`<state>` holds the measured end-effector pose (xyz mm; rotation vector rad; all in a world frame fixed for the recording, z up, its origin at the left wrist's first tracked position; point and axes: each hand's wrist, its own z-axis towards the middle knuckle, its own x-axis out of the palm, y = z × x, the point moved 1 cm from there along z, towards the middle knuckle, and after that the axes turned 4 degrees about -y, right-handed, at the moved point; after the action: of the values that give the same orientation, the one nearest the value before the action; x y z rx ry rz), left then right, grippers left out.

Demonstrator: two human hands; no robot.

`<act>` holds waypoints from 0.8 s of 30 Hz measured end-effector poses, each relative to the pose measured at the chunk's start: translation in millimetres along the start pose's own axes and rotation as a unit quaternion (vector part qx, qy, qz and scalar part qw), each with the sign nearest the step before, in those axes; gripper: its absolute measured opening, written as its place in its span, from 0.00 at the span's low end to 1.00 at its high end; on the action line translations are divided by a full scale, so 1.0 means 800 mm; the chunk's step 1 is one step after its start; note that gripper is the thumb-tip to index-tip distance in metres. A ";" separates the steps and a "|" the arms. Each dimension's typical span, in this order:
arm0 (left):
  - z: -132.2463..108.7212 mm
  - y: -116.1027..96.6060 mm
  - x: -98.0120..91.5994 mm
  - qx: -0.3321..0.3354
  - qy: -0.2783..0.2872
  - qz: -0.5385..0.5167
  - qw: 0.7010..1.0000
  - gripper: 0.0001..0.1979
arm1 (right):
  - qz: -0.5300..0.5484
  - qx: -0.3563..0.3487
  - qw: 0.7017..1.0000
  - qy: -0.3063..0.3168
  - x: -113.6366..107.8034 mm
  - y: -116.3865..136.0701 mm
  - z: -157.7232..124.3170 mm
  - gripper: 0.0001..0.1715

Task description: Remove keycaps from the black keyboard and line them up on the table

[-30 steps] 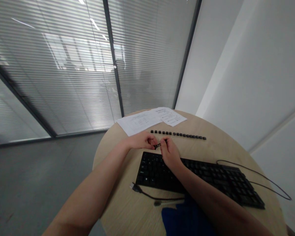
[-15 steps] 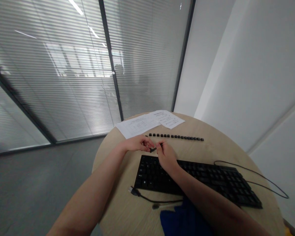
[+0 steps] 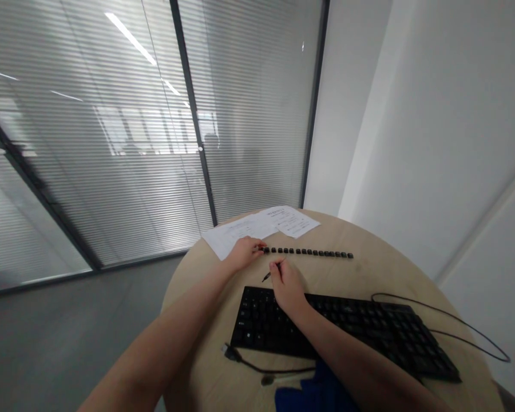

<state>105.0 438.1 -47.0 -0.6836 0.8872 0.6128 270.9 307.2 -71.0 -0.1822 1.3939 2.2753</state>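
Observation:
My left hand (image 3: 246,253) reaches to the left end of a row of small black keycaps (image 3: 304,251). Its fingertips are closed at the end keycap (image 3: 266,250), and they partly hide what is between them. Closer to me, my right hand (image 3: 287,284) is wrapped around a thin dark tool (image 3: 266,276), whose narrow tip points down and left. The kind of tool is too small to make out. Under my right wrist lies a black keyboard (image 3: 347,312), partly covered by my forearm.
Printed papers (image 3: 261,223) lie at the round table's (image 3: 369,246) far edge. In front of the keyboard are a USB plug (image 3: 232,353) with its cable, a small dark-headed stick (image 3: 268,380) and blue cloth (image 3: 300,397). The keyboard cable (image 3: 467,320) loops at the right.
My hands were close together over the dark tool. My left hand has moved away to the left end of the keycap row, while my right hand keeps the tool.

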 end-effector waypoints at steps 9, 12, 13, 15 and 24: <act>-0.017 0.002 0.016 0.039 -0.004 0.079 0.996 0.14 | 0.006 -0.001 1.000 0.002 -0.003 0.000 0.000 0.17; -0.017 0.002 0.016 0.041 0.001 0.083 0.996 0.12 | 0.003 0.006 1.000 0.006 -0.004 -0.001 0.001 0.16; -0.016 0.003 0.016 0.041 0.003 0.086 0.995 0.11 | 0.002 0.009 1.000 0.007 -0.005 0.000 0.001 0.16; -0.016 0.004 0.018 0.037 0.009 0.091 0.995 0.10 | 0.001 0.014 1.000 0.007 -0.005 0.001 0.001 0.17; -0.017 0.001 0.018 0.019 0.021 0.119 0.993 0.08 | 0.008 0.021 1.000 0.003 -0.005 0.000 -0.001 0.18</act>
<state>104.9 431.5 -65.3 -0.5618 1.0253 0.7936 274.1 305.5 -69.8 -0.1655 1.4507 2.2584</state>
